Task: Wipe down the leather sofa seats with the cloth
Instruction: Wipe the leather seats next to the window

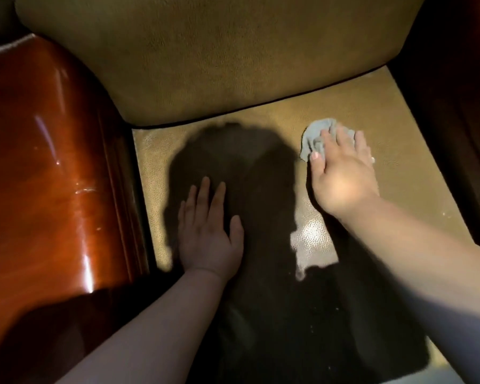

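Pressing down with flat, straight fingers, the right hand [341, 173] covers a crumpled grey cloth [315, 137] that bunches out past its fingertips and thumb. The left hand [209, 231] lies released, palm flat on the tan leather sofa seat [399, 184], well apart from the cloth. Beyond both hands rises the tan back cushion [219, 56]; a glossy reddish-brown wooden armrest [53, 167] stands outside the left hand.

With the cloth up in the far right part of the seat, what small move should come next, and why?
Probably sweep the right hand and cloth leftward along the back cushion. The cloth sits near the seat's far right, and the left hand lies flat, bracing, with unwiped-looking leather beyond it.
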